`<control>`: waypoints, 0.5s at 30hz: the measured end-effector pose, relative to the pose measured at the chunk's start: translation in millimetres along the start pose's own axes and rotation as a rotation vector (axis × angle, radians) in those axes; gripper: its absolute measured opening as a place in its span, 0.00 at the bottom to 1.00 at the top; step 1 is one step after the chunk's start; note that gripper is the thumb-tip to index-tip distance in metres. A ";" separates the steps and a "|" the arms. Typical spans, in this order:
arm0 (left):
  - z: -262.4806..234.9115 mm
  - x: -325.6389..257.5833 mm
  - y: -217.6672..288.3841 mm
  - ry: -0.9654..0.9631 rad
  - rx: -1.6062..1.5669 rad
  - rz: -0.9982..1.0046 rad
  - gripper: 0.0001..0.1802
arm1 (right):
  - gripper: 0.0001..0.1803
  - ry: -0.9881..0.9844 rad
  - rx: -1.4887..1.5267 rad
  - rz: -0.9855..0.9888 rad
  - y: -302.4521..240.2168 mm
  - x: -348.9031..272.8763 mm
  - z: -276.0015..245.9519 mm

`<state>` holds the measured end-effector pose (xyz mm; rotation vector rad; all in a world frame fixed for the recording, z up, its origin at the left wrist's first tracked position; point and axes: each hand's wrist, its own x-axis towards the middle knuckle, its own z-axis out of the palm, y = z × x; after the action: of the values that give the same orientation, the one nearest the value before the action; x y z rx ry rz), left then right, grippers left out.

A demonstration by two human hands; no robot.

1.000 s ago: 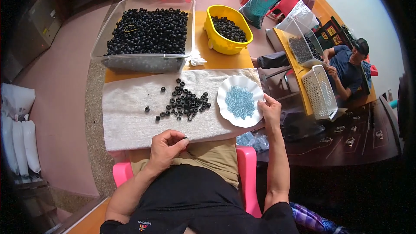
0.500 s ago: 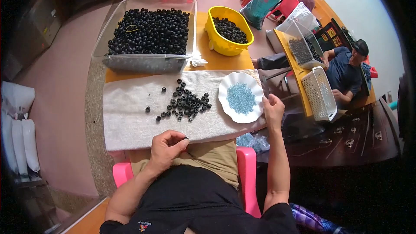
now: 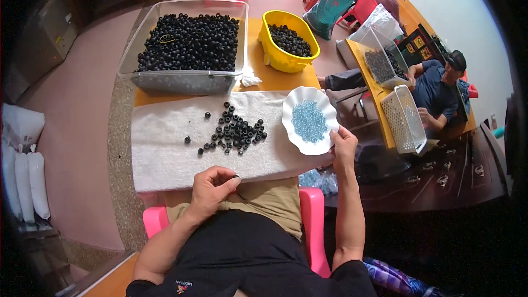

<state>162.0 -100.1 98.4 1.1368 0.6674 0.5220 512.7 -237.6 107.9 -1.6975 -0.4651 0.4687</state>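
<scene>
A white towel (image 3: 165,148) covers the table; black beads (image 3: 235,130) lie heaped on it; the right hand (image 3: 344,146) touches the white scalloped dish (image 3: 309,121), grip unclear; the left hand (image 3: 212,190) pinches one black ring (image 3: 236,176).

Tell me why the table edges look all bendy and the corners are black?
Head view: a fisheye lens curves straight lines, so the clear bin of black beads and white towel bow outward; the round image leaves black corners. Light is soft and even, with no harsh glare on the white scalloped dish. The left hand and right hand look sharp.
</scene>
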 end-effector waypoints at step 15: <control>-2.1 2.9 1.0 -0.004 0.007 0.005 0.08 | 0.14 -0.034 -0.242 -0.167 39.6 33.0 -22.5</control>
<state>162.4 -96.4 98.2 1.1461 0.6633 0.5219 554.5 -244.7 70.9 -1.8654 -0.7056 0.3303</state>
